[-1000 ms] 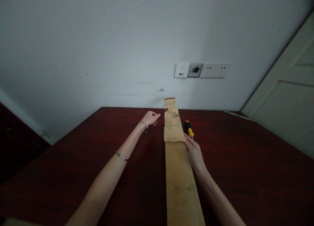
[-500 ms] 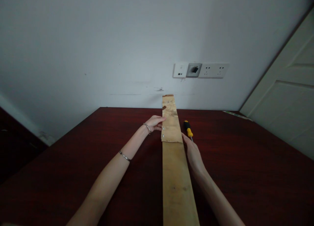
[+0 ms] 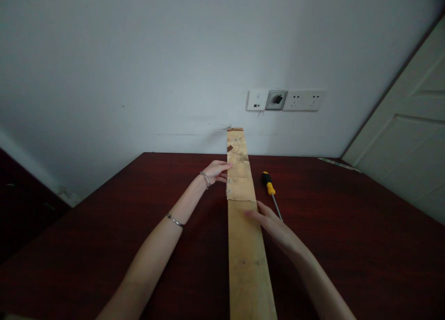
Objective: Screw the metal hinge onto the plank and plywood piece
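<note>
A long wooden board [image 3: 246,259] runs from the bottom of the view toward the wall. Around its far part sits a piece of tan cardboard [image 3: 239,178], with small metal fasteners near its left edge. My left hand [image 3: 218,170] grips the board's left side at the cardboard, thumb on top and fingers below. Lower down on the right, my right hand [image 3: 269,220] holds the board's edge just below the cardboard, its thumb over the top face; its other fingers are partly hidden. A screwdriver [image 3: 270,186] with a black and yellow handle lies right of the board.
The dark red tabletop [image 3: 181,176] meets a white wall [image 3: 174,69]. Wall sockets [image 3: 301,100] are fixed above its back edge. A pale panelled door [image 3: 413,130] stands at the right, and a thin strip [image 3: 339,164] lies near the back right corner.
The board's far end has risen slightly and shifted left. My right hand has slid nearer along the edge and put its thumb on top, uncovering the screwdriver's shaft.
</note>
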`<state>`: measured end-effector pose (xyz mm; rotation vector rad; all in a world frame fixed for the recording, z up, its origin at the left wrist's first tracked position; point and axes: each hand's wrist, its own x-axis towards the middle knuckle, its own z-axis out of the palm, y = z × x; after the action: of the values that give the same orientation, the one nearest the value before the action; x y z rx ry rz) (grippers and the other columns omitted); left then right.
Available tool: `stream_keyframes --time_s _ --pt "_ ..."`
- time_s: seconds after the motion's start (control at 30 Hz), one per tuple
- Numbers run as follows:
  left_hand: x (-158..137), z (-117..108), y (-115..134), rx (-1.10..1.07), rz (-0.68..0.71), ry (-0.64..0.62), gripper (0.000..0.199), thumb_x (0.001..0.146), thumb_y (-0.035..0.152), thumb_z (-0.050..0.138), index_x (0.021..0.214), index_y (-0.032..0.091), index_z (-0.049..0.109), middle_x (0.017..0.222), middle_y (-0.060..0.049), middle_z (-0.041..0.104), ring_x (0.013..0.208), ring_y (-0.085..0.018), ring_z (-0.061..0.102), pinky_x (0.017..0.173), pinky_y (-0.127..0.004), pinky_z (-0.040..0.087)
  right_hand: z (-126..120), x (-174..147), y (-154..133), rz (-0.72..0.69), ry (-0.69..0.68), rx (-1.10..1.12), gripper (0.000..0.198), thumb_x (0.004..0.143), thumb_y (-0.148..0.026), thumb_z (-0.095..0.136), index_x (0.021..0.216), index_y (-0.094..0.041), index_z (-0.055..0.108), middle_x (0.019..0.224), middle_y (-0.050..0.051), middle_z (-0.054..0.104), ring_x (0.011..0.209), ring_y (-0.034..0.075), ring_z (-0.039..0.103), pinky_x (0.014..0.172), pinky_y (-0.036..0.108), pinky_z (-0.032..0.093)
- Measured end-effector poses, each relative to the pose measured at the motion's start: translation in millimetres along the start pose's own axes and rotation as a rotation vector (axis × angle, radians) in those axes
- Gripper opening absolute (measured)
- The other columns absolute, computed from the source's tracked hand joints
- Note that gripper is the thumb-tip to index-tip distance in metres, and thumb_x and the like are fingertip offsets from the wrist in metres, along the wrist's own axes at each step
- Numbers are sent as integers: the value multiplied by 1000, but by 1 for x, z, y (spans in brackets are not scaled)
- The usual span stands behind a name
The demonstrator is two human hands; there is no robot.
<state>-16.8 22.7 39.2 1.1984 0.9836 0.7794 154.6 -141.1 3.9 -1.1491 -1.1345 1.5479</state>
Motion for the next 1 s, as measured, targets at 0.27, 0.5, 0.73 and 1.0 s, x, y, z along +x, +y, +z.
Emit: stream_keyframes --time_s 0.27,0.5,0.73,1.0 --pt "-1 0 2 22 19 41 17 85 26 64 86 10 65 69 -4 66 50 -9 60 50 -20 51 4 3 0 -47 48 105 36 64 -33 72 96 -19 67 104 9 72 98 29 65 83 41 50" --pt "-7 3 10 142 42 73 28 81 36 67 87 9 65 78 -9 68 66 -15 65 62 -26 53 4 4 0 -82 70 128 33 62 -33 73 91 -17 67 96 8 73 90 28 67 77 39 50" --pt "-43 16 43 775 544 230 44 70 33 75 108 14 63 107 -9 64 98 -22 59 88 -29 44 6 2 -4 -70 89 156 31 61 -34 73 88 -18 67 91 8 73 89 29 67 81 41 49" --pt "-62 53 46 1248 728 -248 38 64 37 78 94 15 68 104 -13 64 104 -32 55 95 -39 38 9 0 -10 -96 129 131 31 59 -36 74 83 -18 66 88 7 74 80 27 68 74 38 49"
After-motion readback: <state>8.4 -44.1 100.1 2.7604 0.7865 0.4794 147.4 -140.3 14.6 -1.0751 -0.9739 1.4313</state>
